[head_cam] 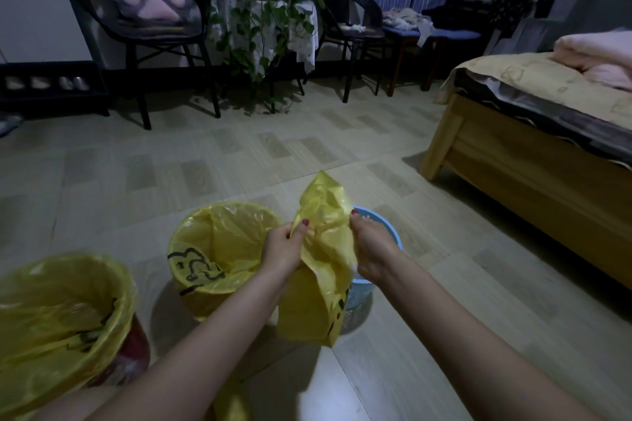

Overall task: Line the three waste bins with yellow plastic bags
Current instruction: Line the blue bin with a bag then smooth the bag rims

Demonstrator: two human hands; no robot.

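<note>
Both hands pinch a loose yellow plastic bag (318, 270) above the unlined blue bin (379, 225): left hand (282, 248) and right hand (371, 251) grasp its crumpled top. Left of it stand two lined bins, the middle bin (208, 263) and the near-left bin (61, 311).

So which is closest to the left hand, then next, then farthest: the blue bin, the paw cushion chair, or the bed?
From the left hand in the head view:
1. Blue bin, just right, behind the yellow bag both hands grip.
2. Bed, far right.
3. Paw cushion chair, back left by the wall.
</note>
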